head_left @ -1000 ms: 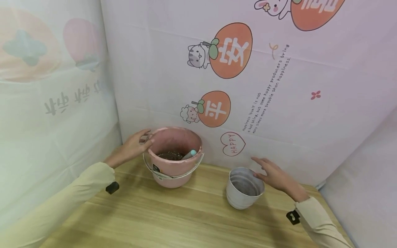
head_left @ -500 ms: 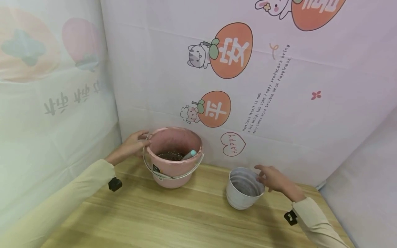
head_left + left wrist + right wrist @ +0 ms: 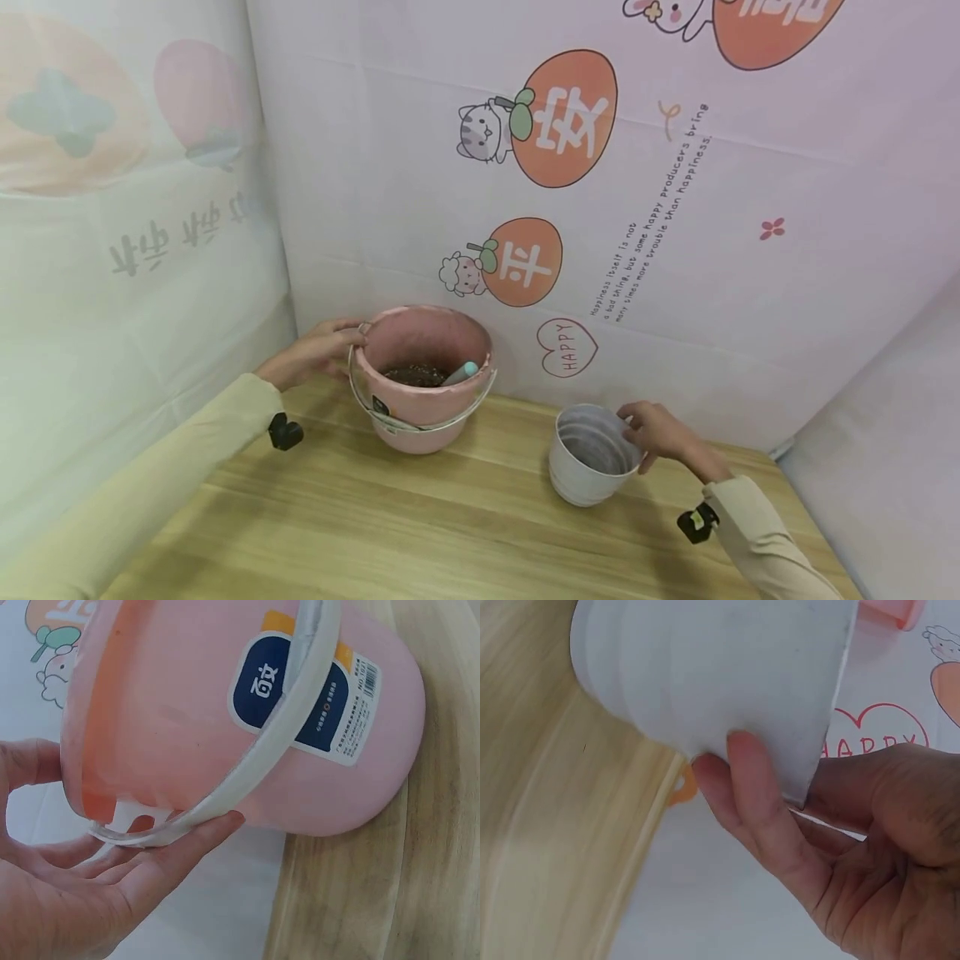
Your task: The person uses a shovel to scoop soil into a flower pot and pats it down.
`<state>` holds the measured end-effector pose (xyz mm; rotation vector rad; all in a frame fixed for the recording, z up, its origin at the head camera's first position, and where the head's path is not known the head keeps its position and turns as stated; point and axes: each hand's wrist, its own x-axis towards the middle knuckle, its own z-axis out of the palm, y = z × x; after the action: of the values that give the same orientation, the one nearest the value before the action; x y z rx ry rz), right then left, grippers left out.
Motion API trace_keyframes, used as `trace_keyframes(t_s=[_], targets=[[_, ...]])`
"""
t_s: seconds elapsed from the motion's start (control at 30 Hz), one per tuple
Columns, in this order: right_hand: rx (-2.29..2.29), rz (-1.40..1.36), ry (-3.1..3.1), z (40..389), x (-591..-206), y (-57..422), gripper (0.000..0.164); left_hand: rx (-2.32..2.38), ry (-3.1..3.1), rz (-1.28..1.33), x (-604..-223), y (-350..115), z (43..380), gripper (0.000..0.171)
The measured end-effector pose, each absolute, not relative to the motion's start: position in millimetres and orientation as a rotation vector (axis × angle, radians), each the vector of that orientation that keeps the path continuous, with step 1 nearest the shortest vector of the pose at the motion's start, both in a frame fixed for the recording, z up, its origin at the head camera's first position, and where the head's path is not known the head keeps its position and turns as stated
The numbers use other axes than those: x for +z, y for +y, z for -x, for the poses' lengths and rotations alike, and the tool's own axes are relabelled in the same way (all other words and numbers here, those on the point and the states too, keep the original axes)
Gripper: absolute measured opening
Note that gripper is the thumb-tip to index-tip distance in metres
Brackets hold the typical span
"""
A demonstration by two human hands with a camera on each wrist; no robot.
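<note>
On the left, a pink bucket (image 3: 420, 417) stands upright with dark soil (image 3: 416, 376) inside. A tool with a light-blue handle end (image 3: 469, 368) leans in the soil, its lower part hidden. My left hand (image 3: 326, 346) grips the bucket's left rim, thumb over the edge and fingers along the outside under the white bail handle (image 3: 259, 761). To the right stands a whitish plastic flowerpot (image 3: 581, 475), with nothing showing inside. My right hand (image 3: 660, 432) pinches its right rim, thumb inside and fingers (image 3: 754, 776) against the outer wall.
Both containers stand on a wood-grain table (image 3: 420, 525) near its back edge. White cloth walls (image 3: 405, 183) with printed cartoons rise close behind and at the left and right. A black wrist mount hangs below each sleeve.
My left hand has settled onto the bucket rim, thumb hooked over it. My right hand has curled from spread fingers to a pinch on the flowerpot's rim. Both containers stay in place.
</note>
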<state>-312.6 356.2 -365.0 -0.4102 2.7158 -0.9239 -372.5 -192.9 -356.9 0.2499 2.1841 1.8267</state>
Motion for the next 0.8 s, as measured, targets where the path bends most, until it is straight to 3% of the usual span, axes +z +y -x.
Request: trace_keyframes(t_s=[0.8], targets=[[-1.072, 0.154, 2.755, 315, -361, 342, 0.045, 1.889, 1.981, -0.315, -373, -198, 375, 0.073]])
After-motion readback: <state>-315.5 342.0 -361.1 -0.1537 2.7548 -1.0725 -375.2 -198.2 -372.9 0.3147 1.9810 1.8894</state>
